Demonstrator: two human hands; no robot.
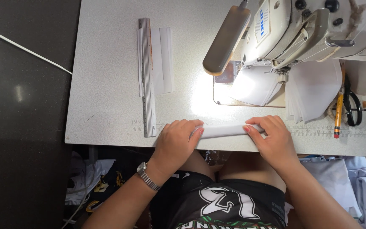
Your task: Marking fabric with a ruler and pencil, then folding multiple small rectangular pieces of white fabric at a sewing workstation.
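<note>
Our left hand (175,142) and right hand (274,138) each pinch an end of the white strip (225,130) at the table (106,106) edge. We think it is light and floppy, best held by both ends.

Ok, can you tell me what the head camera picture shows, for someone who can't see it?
Two hands, left hand and right hand, press a folded white fabric strip at the front edge of a grey sewing table. A sewing machine sits behind, a metal ruler on the left, scissors and pencil on the right.
</note>
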